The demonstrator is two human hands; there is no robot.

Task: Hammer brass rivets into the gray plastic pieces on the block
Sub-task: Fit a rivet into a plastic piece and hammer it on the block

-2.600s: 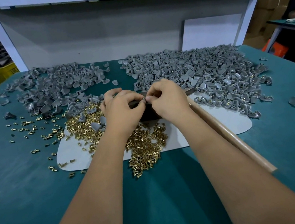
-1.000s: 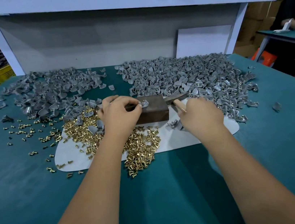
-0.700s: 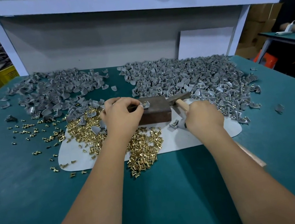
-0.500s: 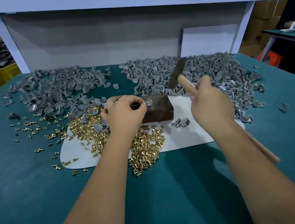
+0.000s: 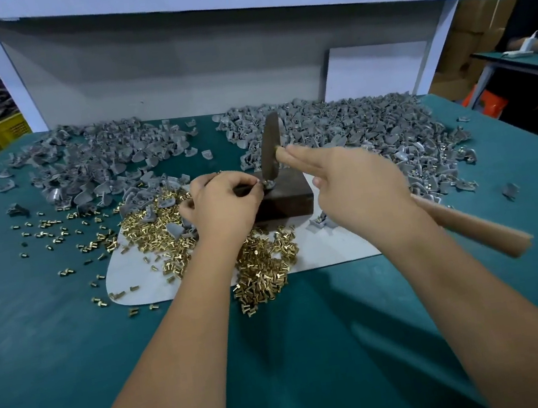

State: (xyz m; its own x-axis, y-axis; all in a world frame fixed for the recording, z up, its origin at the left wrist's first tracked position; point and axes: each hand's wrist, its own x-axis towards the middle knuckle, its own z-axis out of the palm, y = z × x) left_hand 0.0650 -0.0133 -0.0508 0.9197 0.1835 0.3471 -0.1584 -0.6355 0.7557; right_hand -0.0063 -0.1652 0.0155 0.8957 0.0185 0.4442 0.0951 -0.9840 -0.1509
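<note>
Work in progress: left hand (image 5: 223,206) fingers pinching a gray plastic piece (image 5: 269,183) on the block (image 5: 286,199), right hand (image 5: 358,187) gripping the hammer (image 5: 270,151) upon it; large piles of gray pieces (image 5: 354,129) and loose brass rivets (image 5: 262,267) remain on the table (image 5: 282,357).

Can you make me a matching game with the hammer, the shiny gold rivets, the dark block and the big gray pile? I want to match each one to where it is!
Things:
1. hammer
2. brass rivets
3. dark block
4. big gray pile

Places:
A. heaped on the table's far right
B. on the white mat, between the hands
C. gripped by the right hand
D. spilled near the left hand

Pairs: 1-C, 2-D, 3-B, 4-A
</note>
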